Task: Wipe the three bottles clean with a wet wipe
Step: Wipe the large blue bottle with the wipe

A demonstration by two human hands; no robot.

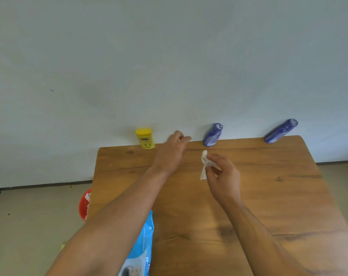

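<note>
Over the wooden table's [268,196] middle the right hand [222,174] pinches a crumpled wet wipe [204,163] ready, while the empty, loose-fingered left hand [173,150] reaches toward its far edge, apparently to fetch the yellow bottle [145,138] or one of two blue bottles [213,135] [280,131].

Left grip [174,149] outstretched; right grip [223,174] curled

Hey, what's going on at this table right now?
A person's right hand pinches a crumpled wet wipe above the wooden table. The empty left hand is stretched toward the far edge, between the yellow bottle and the middle blue bottle. The other blue bottle stands farther right. Neither hand touches a bottle.
</note>
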